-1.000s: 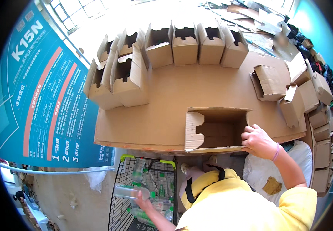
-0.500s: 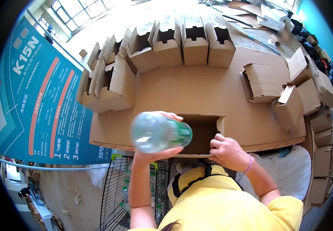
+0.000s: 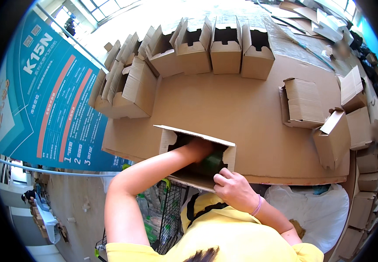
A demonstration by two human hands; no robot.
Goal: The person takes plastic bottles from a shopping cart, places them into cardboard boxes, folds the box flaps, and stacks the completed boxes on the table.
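An open cardboard box stands at the near edge of the cardboard-covered table, its opening facing up. My left hand reaches down inside it, closed around a clear plastic bottle with a green label. Shadow and the box walls hide most of the bottle and my fingertips. At the box's near right corner, my right hand pinches the cardboard edge with curled fingers.
Several open boxes form a curved row along the table's far and left sides. More boxes lie at the right. A wire cart with bottles stands below at the left, beside a blue banner. A white sack is at the lower right.
My left hand has lowered the bottle from above the table into the box. The box has tilted and shifted left in the view, with my right hand still on its edge.
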